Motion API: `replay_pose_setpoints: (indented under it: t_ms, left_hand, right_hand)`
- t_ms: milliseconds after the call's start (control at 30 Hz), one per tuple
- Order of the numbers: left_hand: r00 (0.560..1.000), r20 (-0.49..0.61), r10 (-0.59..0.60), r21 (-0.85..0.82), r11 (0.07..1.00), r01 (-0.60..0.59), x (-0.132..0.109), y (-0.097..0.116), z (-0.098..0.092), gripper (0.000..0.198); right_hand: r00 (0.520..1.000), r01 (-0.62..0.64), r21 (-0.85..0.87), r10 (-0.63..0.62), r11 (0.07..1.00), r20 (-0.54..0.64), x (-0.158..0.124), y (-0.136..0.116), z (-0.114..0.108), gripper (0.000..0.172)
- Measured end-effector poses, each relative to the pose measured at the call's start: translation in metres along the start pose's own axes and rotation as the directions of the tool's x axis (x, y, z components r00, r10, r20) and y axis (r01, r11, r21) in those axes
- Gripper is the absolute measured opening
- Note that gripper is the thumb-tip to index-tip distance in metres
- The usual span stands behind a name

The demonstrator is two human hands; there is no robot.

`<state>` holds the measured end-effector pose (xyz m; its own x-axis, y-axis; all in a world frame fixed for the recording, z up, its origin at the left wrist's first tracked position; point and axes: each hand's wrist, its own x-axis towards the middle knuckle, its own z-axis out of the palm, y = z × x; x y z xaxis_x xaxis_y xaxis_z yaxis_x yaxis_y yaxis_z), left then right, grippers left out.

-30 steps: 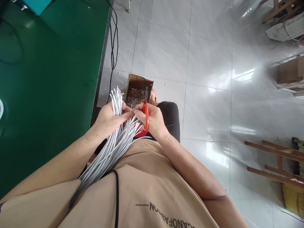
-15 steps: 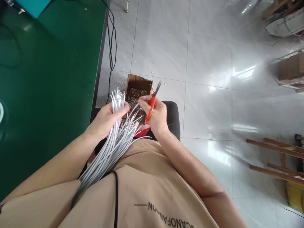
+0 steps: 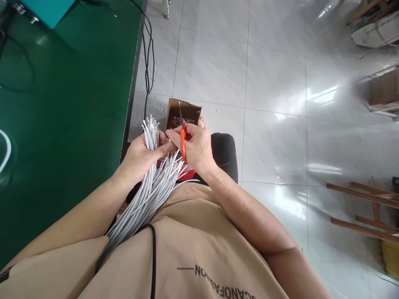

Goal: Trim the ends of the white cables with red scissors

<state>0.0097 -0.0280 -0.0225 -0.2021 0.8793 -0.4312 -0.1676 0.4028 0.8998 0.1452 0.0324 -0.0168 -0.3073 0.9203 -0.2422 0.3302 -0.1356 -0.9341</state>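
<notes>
Wires [image 3: 146, 187], white, bunched across the lap in the closed left hand [image 3: 140, 155]; right hand [image 3: 195, 147] grips orange-handled cutters [image 3: 182, 139], fingertips pinching one wire end above the scrap box [image 3: 182, 116]; trimming step; next needs the blades on that tip.

White cables [image 3: 146, 189], orange-handled cutters [image 3: 183, 143], green table [image 3: 68, 104]

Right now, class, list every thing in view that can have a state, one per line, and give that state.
left hand: closed around the white cable bundle
white cable bundle: gripped, ends fanned upward
right hand: holding the orange-handled cutters, fingertips pinching one cable
orange-handled cutters: held, tip pointing away, blades apparently closed
cardboard box: open on the floor, scraps inside
</notes>
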Motion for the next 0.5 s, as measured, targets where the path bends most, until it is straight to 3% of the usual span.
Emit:
replay_pose_setpoints:
  t_ms: [100,200,333,400,500]
  left_hand:
    - [0.999,0.001,-0.043,-0.105,0.994,0.043,-0.001,0.004,0.002,0.032]
    - [0.998,0.025,-0.061,-0.075,0.995,0.063,-0.002,0.007,0.002,0.035]
    - [0.997,0.036,-0.074,-0.123,0.989,0.078,-0.003,0.009,0.003,0.034]
    - [0.996,0.043,-0.076,-0.159,0.984,0.082,-0.003,0.009,0.002,0.032]
    - [0.995,0.058,-0.084,-0.181,0.979,0.094,-0.003,0.008,0.001,0.031]
  right_hand:
    - [0.990,-0.127,0.129,0.118,0.983,0.071,-0.004,0.002,0.003,0.030]
    - [0.974,-0.215,0.221,0.193,0.951,0.117,-0.005,-0.001,0.000,0.037]
    - [0.990,-0.142,0.266,0.139,0.954,0.028,-0.002,-0.003,-0.010,0.035]
    - [0.995,-0.099,0.199,0.099,0.975,0.009,-0.002,0.000,-0.015,0.032]
    - [0.994,-0.073,-0.087,0.080,0.993,0.075,-0.005,0.008,-0.020,0.028]
